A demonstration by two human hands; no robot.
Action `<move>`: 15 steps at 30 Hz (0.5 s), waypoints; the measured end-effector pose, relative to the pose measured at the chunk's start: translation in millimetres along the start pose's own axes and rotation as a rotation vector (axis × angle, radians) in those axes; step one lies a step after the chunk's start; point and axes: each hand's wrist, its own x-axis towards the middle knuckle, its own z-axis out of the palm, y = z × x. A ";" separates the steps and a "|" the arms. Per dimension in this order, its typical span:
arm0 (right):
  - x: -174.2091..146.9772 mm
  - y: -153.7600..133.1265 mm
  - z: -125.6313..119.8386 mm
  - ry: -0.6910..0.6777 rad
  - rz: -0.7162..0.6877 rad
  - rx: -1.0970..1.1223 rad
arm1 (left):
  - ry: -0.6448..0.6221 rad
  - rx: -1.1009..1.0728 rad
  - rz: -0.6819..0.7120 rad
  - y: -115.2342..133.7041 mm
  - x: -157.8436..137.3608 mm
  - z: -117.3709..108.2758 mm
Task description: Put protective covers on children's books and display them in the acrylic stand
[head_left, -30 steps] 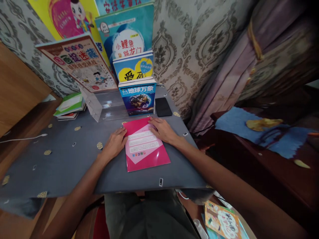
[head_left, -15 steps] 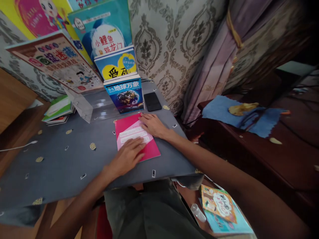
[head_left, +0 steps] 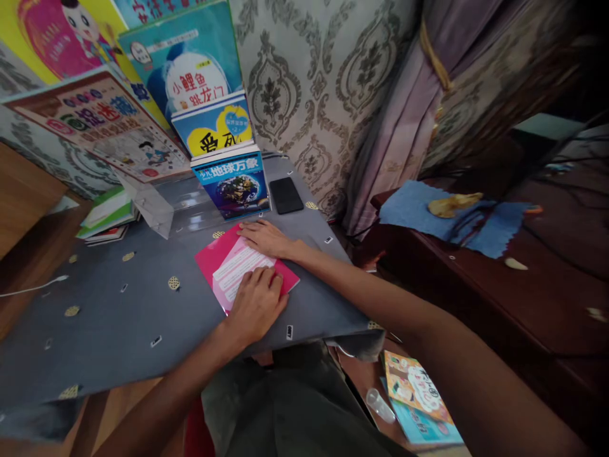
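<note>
A thin pink booklet (head_left: 209, 254) with a pale panel of small printed text lies flat and askew on the grey patterned tablecloth (head_left: 118, 324). My left hand (head_left: 259, 301) rests on its near part, fingers bent a little and laid over the cover. At the far edge of the booklet, my right hand (head_left: 266, 240) lies flat with its fingers stretched across the upper corner. Both hands cover parts of the printed panel. Just beyond them stands a blue book with a globe on its cover (head_left: 238, 188), and a black phone (head_left: 285, 195) lies to its right.
Several picture books, including a teal one (head_left: 209, 47), stand in a clear stand (head_left: 157, 212) against the wall. Stacked books (head_left: 107, 216) and a white cable (head_left: 38, 289) are at left. Blue cloth (head_left: 409, 206) lies on a dark red surface; books (head_left: 419, 387) and a clear cup (head_left: 379, 406) sit below right.
The booklet has turned counter-clockwise and shifted slightly left under my hands. My right hand has moved left with it; my left hand has slid right and nearer. The view has shifted a little.
</note>
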 end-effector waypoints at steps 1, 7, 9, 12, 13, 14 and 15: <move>0.1 0.1 -0.9 0.003 0.003 0.034 | -0.001 0.013 -0.016 2.0 1.4 0.3; -55.1 0.0 -16.0 0.186 0.153 0.390 | 0.096 0.065 0.007 4.2 1.4 7.3; -90.4 -6.4 -22.7 0.254 0.250 0.503 | 0.108 0.053 0.021 3.8 0.0 9.8; -138.6 -23.3 -30.1 0.296 0.301 0.619 | 0.104 0.010 0.024 3.5 -1.4 12.1; -150.0 -29.4 -31.4 0.309 0.311 0.634 | 0.107 -0.006 0.023 3.5 -1.7 12.7; -158.5 -34.9 -32.0 0.317 0.319 0.636 | 0.114 -0.019 0.021 3.5 -2.0 13.4; -163.9 -39.5 -32.2 0.322 0.324 0.633 | 0.122 -0.027 0.019 3.4 -2.3 14.2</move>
